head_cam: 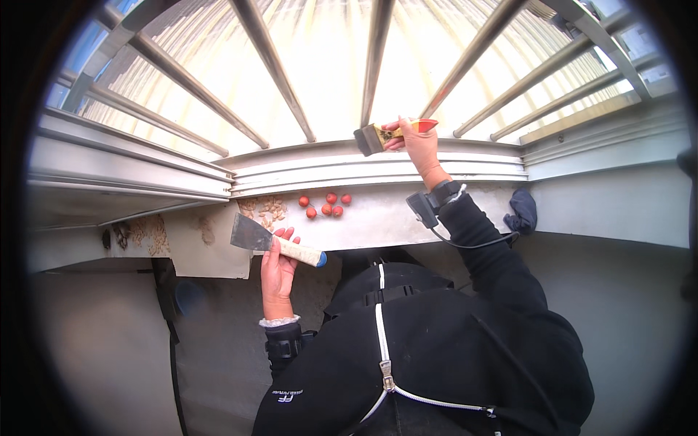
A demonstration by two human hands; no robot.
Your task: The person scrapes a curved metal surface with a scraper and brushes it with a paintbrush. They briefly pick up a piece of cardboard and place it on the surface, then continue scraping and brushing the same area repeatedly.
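My left hand (pixel 280 272) grips the pale handle of a putty knife (pixel 253 232), its broad grey blade pointing left over the near edge of the windowsill (pixel 376 215). The handle ends in a blue cap. Farther out, my right hand (pixel 417 143) holds a flat paintbrush (pixel 378 139) with dark bristles, a metal ferrule and a red-tipped handle. The bristles point left, near the foot of a window bar and above the white sliding-window track (pixel 376 169); whether they touch anything cannot be told.
Several small red fruits (pixel 326 209) lie on the sill beside pale seeds or nuts (pixel 272 210). More pale pieces (pixel 150 234) lie left of a cardboard sheet (pixel 204 256) overhanging the sill. A dark cloth (pixel 522 211) is bunched at the right. Metal bars (pixel 377 60) cross the window opening.
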